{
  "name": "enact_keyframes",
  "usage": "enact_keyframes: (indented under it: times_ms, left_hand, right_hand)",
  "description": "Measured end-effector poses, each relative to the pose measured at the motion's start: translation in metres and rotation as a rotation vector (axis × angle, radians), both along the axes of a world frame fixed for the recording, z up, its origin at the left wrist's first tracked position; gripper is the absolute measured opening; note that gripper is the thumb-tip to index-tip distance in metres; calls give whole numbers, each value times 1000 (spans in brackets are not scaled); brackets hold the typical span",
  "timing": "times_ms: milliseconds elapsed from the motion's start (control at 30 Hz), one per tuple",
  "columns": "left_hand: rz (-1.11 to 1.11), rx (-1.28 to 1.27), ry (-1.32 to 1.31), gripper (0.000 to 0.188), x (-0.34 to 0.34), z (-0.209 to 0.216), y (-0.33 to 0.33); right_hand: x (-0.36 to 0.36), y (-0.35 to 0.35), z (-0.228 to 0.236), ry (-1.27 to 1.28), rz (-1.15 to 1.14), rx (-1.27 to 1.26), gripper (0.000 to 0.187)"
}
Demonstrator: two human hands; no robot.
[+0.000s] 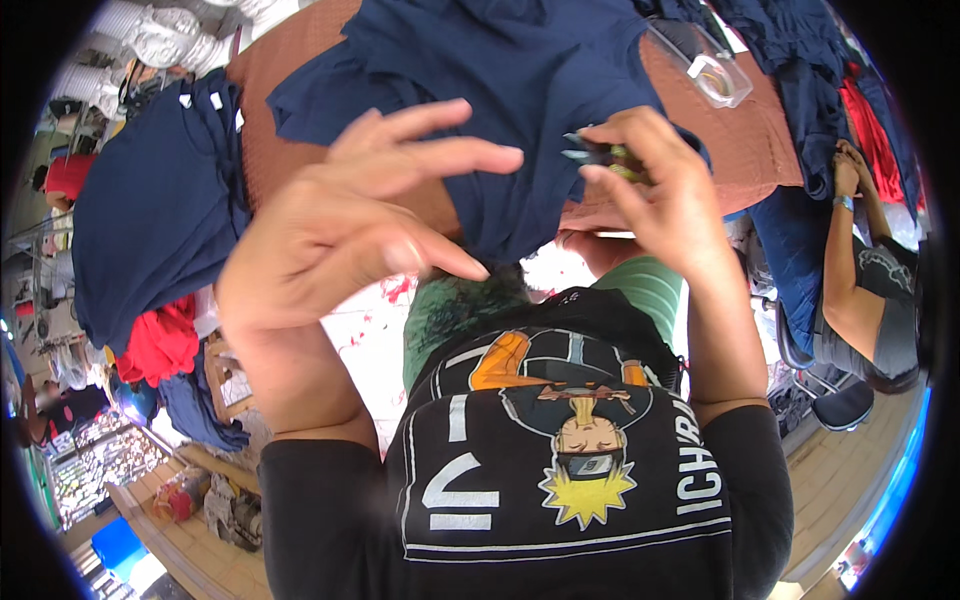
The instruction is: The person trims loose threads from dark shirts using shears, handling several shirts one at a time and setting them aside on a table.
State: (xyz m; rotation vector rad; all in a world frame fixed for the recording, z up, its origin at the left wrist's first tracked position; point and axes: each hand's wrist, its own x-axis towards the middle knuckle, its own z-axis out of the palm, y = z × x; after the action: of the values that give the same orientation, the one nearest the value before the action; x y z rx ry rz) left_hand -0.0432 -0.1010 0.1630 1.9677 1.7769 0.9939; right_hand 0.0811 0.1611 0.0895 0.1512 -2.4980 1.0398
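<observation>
A dark navy garment (520, 90) lies spread over the brown-covered table in front of me, one part hanging down over the near edge toward my lap. My left hand (350, 220) is raised above its left side, fingers apart, with nothing visible between them. In my right hand (660, 170) is a small pair of thread snips (580, 150), pinched between thumb and fingers. Their short blades point left over the cloth, and yellow-green shows at the grip. My palm and fingers partly hide the snips.
A brown cloth (280, 170) covers the table. At its left hangs a pile of navy garments (160, 200), with red cloth (160, 340) below. A clear plastic tray (735, 90) holding a tape roll sits at the back right. A co-worker (870, 270) handles navy cloth at far right.
</observation>
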Motion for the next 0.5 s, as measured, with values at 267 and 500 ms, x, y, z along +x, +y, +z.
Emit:
enact_keyframes:
  times_ms: [267, 500]
  left_hand:
    - [611, -247, -7, 43, 46, -45, -11]
    - [677, -76, 191, 35, 60, -120, 31]
  right_hand:
    - [13, -15, -17, -176, 249, 97, 31]
    - [4, -26, -59, -109, 221, 74, 19]
